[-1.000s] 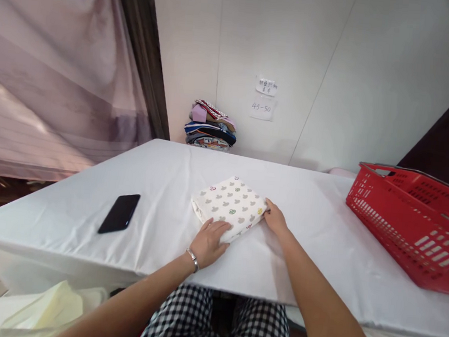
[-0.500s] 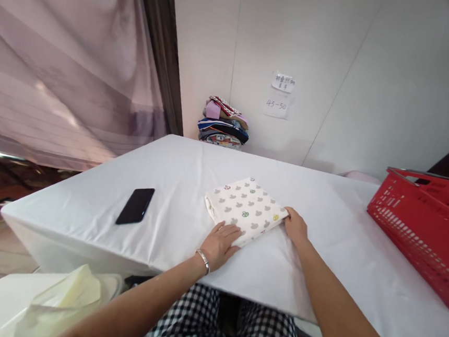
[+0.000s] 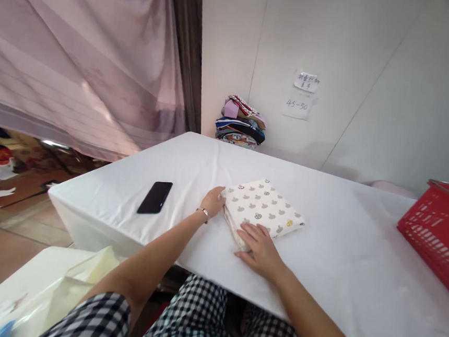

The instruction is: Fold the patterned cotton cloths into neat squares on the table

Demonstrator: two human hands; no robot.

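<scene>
A folded white cloth (image 3: 260, 206), printed with grey shapes and a few red, green and yellow motifs, lies flat in front of me. My left hand (image 3: 214, 201), with a bracelet at the wrist, has its fingers closed on the cloth's left corner; the fingertips are partly hidden. Across the near corner lies my right hand (image 3: 260, 249), its fingers stretched out flat on the fabric and the thumb apart at the edge. To the left of the cloth rests a black phone (image 3: 155, 197), touched by neither hand.
A white-covered table (image 3: 338, 262) carries the cloth. On its right side stands a red plastic basket (image 3: 439, 234). Folded fabrics (image 3: 241, 123) are stacked by the wall beyond the far edge. At lower left, a pale plastic bag (image 3: 81, 276) sits on a white surface. A pink curtain (image 3: 80, 61) hangs left.
My left hand has moved from the near edge to the cloth's left corner. My right hand has let go of the right corner and now lies on the near corner. The view has turned left.
</scene>
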